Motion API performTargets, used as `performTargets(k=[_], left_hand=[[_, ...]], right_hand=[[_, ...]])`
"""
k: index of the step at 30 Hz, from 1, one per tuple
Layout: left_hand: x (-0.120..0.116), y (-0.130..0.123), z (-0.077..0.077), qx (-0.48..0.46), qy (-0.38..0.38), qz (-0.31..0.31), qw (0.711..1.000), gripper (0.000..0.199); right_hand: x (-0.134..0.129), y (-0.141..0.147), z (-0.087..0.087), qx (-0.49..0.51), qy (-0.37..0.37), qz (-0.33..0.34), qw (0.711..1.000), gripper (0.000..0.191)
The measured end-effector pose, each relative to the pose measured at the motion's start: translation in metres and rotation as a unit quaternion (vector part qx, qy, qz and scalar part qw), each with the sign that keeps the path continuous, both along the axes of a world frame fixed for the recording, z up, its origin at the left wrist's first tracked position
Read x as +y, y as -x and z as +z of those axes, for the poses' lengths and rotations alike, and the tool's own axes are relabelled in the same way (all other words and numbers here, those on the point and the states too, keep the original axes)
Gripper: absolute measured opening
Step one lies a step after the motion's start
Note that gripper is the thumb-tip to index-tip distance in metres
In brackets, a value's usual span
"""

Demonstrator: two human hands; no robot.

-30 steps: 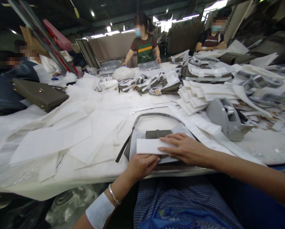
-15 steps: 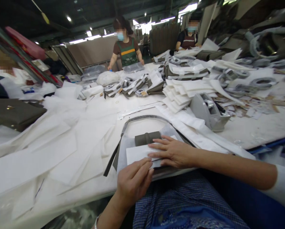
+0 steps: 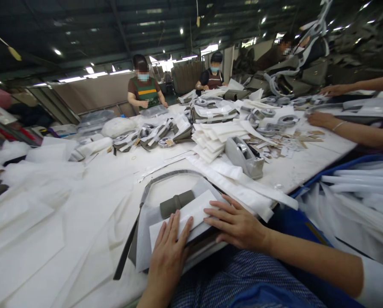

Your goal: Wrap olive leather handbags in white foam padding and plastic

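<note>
A dark grey-green bag lies at the table's front edge, partly covered with thin translucent sheet, its wrapped handle arched away from me. On it rests a folded white strip, with a short olive roll just beyond. My left hand lies on the strip's left part, palm down, fingers stretched. My right hand rests on the strip's right end, fingers spread. Neither hand grips anything.
White sheets cover the table's left. A grey tape dispenser stands beyond my right hand, beside stacked white pads. Wrapped bags lie farther back. Two masked people stand across the table; another person's hands are at the right.
My left hand has opened from a pinch and now lies flat on the strip. The view has swung right, bringing another person's hands into sight.
</note>
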State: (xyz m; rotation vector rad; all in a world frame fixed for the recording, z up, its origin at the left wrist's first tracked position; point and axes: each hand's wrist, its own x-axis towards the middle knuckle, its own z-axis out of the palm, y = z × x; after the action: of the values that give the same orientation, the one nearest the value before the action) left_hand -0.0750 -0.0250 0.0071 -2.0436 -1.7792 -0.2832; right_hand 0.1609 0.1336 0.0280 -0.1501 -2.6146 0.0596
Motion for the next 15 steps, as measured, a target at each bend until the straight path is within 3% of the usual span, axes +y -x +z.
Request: performTargets(k=[5,9,13,15], left_hand=[[0.007,0.002,0.0,-0.011,-0.018,0.013,1.0,0.066],[0.014,0.007,-0.001,-0.026,-0.031,0.023,0.999,0.069],[0.014,0.008,-0.003,-0.029,-0.024,0.031,0.999,0.068],[0.014,0.006,-0.003,-0.032,-0.024,0.038,0.998,0.066]], right_hand=[[0.012,0.006,-0.006,-0.037,0.01,-0.007,0.999,0.055],[0.039,0.017,0.01,-0.019,0.049,0.02,0.998,0.046],[0.071,-0.005,0.018,0.066,0.079,-0.11,0.989,0.034],[0.086,-0.018,0.012,0.04,0.061,-0.165,0.984,0.03]])
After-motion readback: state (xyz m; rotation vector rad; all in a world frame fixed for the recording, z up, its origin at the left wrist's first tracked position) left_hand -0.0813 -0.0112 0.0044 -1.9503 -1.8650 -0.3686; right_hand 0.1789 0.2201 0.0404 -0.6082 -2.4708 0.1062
